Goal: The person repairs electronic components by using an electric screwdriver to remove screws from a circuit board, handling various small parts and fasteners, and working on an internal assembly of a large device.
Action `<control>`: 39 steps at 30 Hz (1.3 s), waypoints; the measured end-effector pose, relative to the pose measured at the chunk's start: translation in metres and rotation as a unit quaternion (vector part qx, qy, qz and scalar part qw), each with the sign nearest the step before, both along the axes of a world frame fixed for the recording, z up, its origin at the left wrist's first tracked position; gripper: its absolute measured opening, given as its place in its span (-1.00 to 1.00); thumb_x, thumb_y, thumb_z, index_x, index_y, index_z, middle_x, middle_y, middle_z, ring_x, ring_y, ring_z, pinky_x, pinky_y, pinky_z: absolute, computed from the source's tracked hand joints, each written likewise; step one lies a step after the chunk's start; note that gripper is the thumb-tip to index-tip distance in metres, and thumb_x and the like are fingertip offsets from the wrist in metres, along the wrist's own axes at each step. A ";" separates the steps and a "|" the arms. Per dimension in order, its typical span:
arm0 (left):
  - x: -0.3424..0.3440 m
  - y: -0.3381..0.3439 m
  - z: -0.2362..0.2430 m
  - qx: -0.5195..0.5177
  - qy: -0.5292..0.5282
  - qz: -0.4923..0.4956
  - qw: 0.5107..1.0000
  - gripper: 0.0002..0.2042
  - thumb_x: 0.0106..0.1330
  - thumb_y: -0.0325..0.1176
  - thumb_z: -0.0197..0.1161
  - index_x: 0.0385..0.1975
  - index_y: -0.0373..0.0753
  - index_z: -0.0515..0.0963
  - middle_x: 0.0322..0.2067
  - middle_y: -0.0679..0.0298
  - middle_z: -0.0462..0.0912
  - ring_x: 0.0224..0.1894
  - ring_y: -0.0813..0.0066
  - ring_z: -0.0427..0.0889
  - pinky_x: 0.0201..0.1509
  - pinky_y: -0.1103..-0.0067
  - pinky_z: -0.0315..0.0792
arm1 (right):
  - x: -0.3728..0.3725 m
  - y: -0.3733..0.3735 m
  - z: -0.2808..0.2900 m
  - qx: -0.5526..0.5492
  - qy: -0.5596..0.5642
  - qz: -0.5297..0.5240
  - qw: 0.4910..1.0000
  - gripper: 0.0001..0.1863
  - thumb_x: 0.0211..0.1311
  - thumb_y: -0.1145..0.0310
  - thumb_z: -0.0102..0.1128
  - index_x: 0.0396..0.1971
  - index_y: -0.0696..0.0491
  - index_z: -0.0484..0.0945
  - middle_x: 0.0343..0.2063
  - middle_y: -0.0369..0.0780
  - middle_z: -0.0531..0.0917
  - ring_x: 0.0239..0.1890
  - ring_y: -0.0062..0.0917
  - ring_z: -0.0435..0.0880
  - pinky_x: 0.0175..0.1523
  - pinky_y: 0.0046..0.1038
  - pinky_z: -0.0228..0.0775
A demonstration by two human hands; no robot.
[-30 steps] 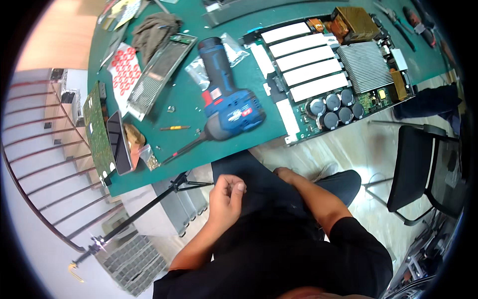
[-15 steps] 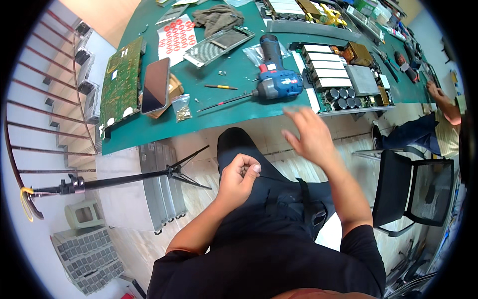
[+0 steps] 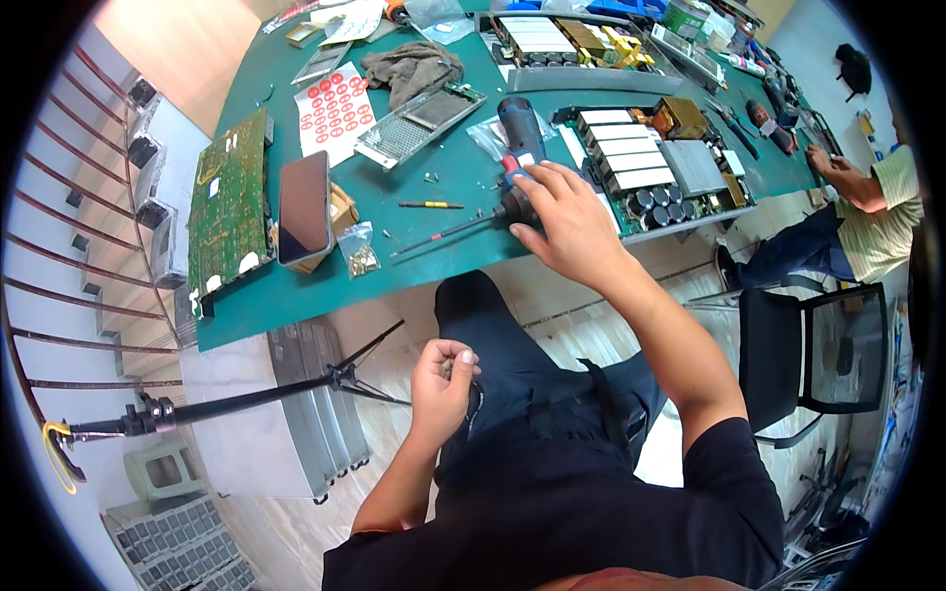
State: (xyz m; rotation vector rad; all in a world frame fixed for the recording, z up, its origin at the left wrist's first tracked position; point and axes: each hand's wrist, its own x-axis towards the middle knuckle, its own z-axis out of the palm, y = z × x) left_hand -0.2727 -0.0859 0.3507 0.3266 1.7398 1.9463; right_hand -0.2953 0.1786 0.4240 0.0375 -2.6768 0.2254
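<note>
On the green-topped table lies a blue and black cordless drill [image 3: 520, 133] with a long thin driver bit [image 3: 443, 235] pointing left. My right hand [image 3: 572, 219] is over the drill's body and hides most of it; its fingers are spread and the thumb is apart, not wrapped round. Over my lap, my left hand [image 3: 441, 389] is closed, thumb against curled fingers; whatever they hold is hidden. Near the bit are a yellow and black pen-like tool [image 3: 431, 205] and a small plastic bag of screws [image 3: 359, 250]. A few loose screws [image 3: 431, 177] lie beyond that tool.
A phone [image 3: 304, 209] leans on a small cardboard box, beside a green circuit board [image 3: 229, 202]. An opened power unit [image 3: 655, 163] stands at right. Farther back are a perforated metal cover [image 3: 419, 128], a red sticker sheet [image 3: 337, 110] and a grey cloth [image 3: 412, 71]. Another person [image 3: 867, 212] works at far right.
My right hand has moved forward and left from above the table edge onto the drill. My left hand has shifted slightly left and nearer, still closed. The view has shifted a little.
</note>
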 end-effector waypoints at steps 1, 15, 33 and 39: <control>-0.005 0.001 -0.001 0.006 -0.004 0.005 1.000 -0.89 0.41 -0.40 0.13 -0.25 -0.31 0.42 -0.36 0.27 0.56 -0.35 0.60 0.55 -0.21 0.66 0.46 | -0.004 0.002 0.003 -0.005 -0.001 -0.008 1.000 -0.34 -0.01 0.21 0.41 0.11 0.13 0.42 0.16 -0.07 0.44 0.25 -0.16 0.35 0.30 -0.19 0.21; -0.058 -0.008 0.015 0.069 0.039 0.121 0.989 -0.91 0.41 -0.45 0.12 -0.24 -0.32 0.40 -0.36 0.27 0.55 -0.33 0.63 0.53 -0.17 0.66 0.45 | -0.077 -0.035 0.006 -0.003 -0.026 0.148 0.989 -0.71 0.07 0.27 0.32 -0.23 0.10 0.60 -0.19 -0.18 0.61 -0.02 -0.29 0.54 0.08 -0.27 0.37; -0.163 -0.041 0.049 -0.009 0.217 0.400 0.890 -0.79 0.45 -0.32 0.09 -0.20 -0.38 0.45 0.04 0.11 0.53 -0.01 0.46 0.51 0.11 0.50 0.38 | -0.163 -0.162 0.018 -0.703 -0.308 0.037 0.640 -0.67 0.37 0.17 0.08 -0.36 0.19 0.54 -0.65 -0.29 0.52 -0.66 -0.67 0.46 -0.62 -0.59 0.25; -0.188 -0.052 0.029 -0.149 0.342 0.408 0.833 -0.81 0.41 -0.32 0.13 -0.23 -0.34 0.43 -0.01 0.08 0.57 0.00 0.32 0.52 0.14 0.43 0.35 | -0.215 -0.141 0.044 -0.673 -0.171 0.052 0.718 -0.69 0.33 0.26 0.07 -0.46 0.23 0.53 -0.62 -0.22 0.57 -0.63 -0.57 0.50 -0.54 -0.51 0.34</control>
